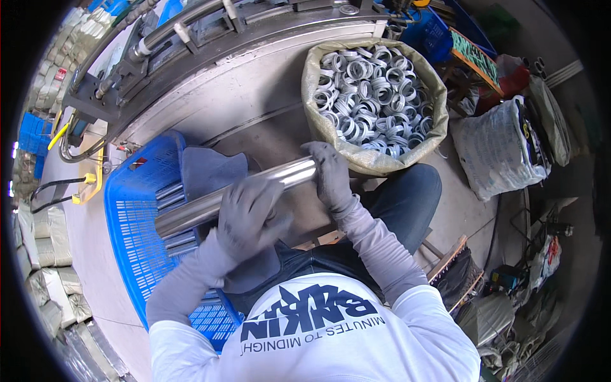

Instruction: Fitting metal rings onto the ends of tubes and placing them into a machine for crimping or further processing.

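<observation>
I hold a long, shiny metal tube (298,172) that slants up from a blue plastic basket (127,219) on my left toward the middle of the view. My gloved right hand (332,175) is closed around its upper end; my gloved left hand (249,215) lies across its middle, fingers over the top, and I cannot tell how tightly.

The largest writing is on my white T-shirt (331,328): bold navy letters, with a thinner line of dark capitals, both upside down from this view. To the right, a pale plastic sack (490,156) carries faint print, too small to make out. Beyond it, a green-and-dark board (476,58) seems lettered, also unclear.

The tube is smooth, silver and straight, with bright streaks along its length and darker grey toward its basket end. Thinner metal rods (170,195) lie in the basket beside it. Ahead, a woven sack (312,95) brims with silvery rings (382,92).
</observation>
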